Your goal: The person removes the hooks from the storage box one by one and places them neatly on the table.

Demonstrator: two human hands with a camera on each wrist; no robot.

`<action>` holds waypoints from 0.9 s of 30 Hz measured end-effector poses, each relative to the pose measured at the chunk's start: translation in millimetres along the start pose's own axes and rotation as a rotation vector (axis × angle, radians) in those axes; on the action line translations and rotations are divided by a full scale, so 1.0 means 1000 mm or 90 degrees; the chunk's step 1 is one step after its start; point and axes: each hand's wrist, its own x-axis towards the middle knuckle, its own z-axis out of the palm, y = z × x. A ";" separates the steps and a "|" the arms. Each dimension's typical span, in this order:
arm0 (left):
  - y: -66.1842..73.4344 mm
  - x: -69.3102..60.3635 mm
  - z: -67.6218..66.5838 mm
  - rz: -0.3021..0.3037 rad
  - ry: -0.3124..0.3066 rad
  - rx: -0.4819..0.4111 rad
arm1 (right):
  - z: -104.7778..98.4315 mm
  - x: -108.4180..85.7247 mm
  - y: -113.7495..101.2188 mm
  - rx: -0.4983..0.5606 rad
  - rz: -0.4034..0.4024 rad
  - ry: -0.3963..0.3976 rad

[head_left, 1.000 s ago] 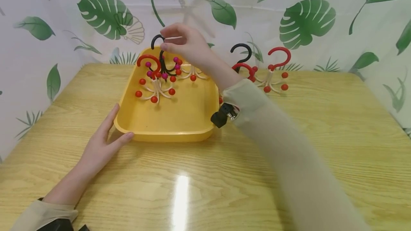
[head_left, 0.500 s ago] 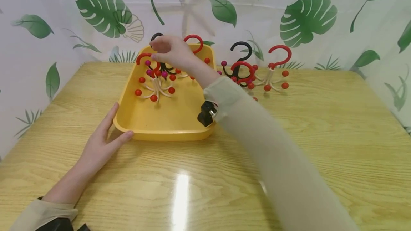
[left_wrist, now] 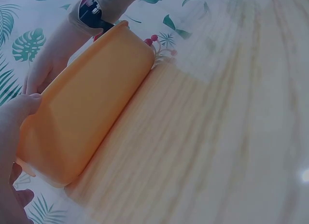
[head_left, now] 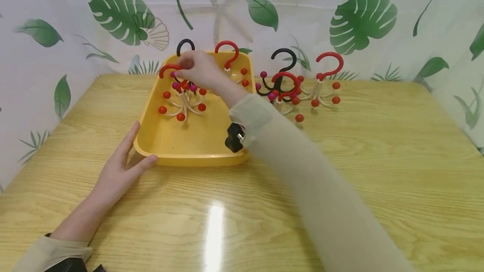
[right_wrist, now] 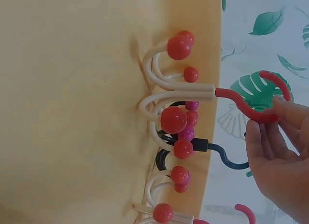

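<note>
My left hand (head_left: 115, 173) rests on the front left corner of the yellow tray (head_left: 200, 160), thumb on the rim. In the right wrist view, my right hand (right_wrist: 285, 151) pinches the red hook (right_wrist: 246, 108) of a cream rack with red balls (right_wrist: 174, 119). That rack (head_left: 184, 103) stands in the tray's left part in the head view. Behind it is a black rack with magenta balls, its black hook (head_left: 185, 42) rising beside my right hand (head_left: 200, 70). Another red-hooked rack (head_left: 227, 64) stands at the back right of the tray.
Right of the tray on the wooden table (head_left: 340, 171) stand a black-hooked rack (head_left: 277, 83), a red-hooked rack (head_left: 285, 79) in front of it and another red-hooked rack (head_left: 319, 85) further right. A leaf-patterned cloth (head_left: 302, 24) hangs behind the table.
My right hand has moved from the black hook down and left to the red hook of the front rack. My left hand and the tray have stayed in place.
</note>
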 end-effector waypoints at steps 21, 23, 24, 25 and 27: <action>0.000 0.000 0.000 -0.004 -0.005 -0.004 | -0.029 -0.031 -0.020 0.071 -0.036 0.064; 0.000 0.000 0.000 -0.006 -0.005 -0.003 | -0.033 -0.039 -0.022 0.087 -0.049 0.064; 0.000 0.000 0.000 -0.007 -0.005 -0.004 | -0.035 -0.043 -0.023 0.091 -0.057 0.065; 0.000 0.000 0.000 -0.007 -0.005 -0.004 | -0.037 -0.047 -0.024 0.096 -0.064 0.067; 0.000 0.001 0.000 -0.007 -0.007 -0.005 | -0.041 -0.055 -0.025 0.104 -0.080 0.067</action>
